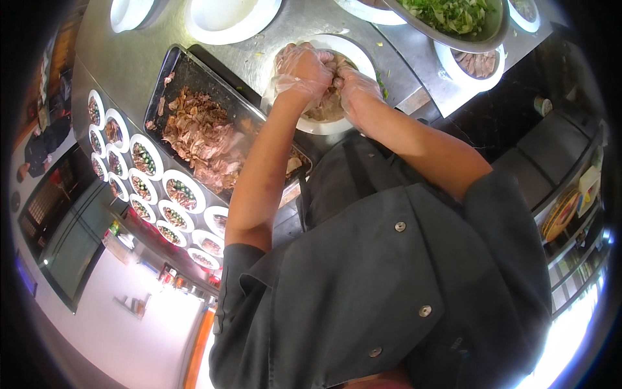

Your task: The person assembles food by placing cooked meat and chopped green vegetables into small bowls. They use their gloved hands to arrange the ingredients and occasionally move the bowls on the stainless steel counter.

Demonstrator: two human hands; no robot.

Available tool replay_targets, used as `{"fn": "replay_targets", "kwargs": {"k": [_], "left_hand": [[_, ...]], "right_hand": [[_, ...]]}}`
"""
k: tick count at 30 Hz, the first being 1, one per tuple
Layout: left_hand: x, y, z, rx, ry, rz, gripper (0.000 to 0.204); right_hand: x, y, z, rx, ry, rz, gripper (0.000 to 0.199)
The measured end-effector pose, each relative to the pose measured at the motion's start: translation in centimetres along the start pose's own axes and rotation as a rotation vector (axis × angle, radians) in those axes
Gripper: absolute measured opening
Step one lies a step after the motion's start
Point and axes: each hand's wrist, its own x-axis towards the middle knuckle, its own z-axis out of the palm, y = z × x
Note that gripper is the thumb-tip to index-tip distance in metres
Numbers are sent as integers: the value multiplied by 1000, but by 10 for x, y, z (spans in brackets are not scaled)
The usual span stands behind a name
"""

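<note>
A round white bowl (368, 59) on the steel table holds sliced cooked meat (325, 111). Both of my hands wear clear plastic gloves and work over this bowl. My left hand (303, 70) curls over the meat on the bowl's left side, its fingers closed on slices. From the right, my right hand (357, 89) reaches in, fingertips pinched on meat close to the left hand. The hands nearly meet in the middle, and they partly hide what they grip. Left of the bowl sits a dark metal tray (170, 59) with a heap of chopped meat (206, 139).
A metal bowl of chopped greens (453, 14) stands at the far right, overlapping a white bowl of sliced meat (476, 63). Beyond the tray is a white bowl (223, 16). Several filled white plates (144, 157) line the left side. A steel table (116, 61) lies underneath.
</note>
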Motion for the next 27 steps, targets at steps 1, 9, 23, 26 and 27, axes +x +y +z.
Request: {"fn": "replay_targets", "kwargs": {"k": [1,9,23,26,27], "left_hand": [[0,-1,2,0,9,9,30],[-5,-8,10,-37,26,73,28],[-39,9,-28,-269,333,47,25],[-91,1,-36,-405,444,-144,23],[-109,-2,-30,-463,422,-250,24]], "right_hand": [[0,4,-5,-26,-5,-46,17],[26,8,-72,-859,-352,-722,20],[37,-4,-103,-1290,-137,-1740,20],[42,-7,-106,-1477,-91,-1820,22],[43,-7,-106,-1464,-109,-1769,24]]}}
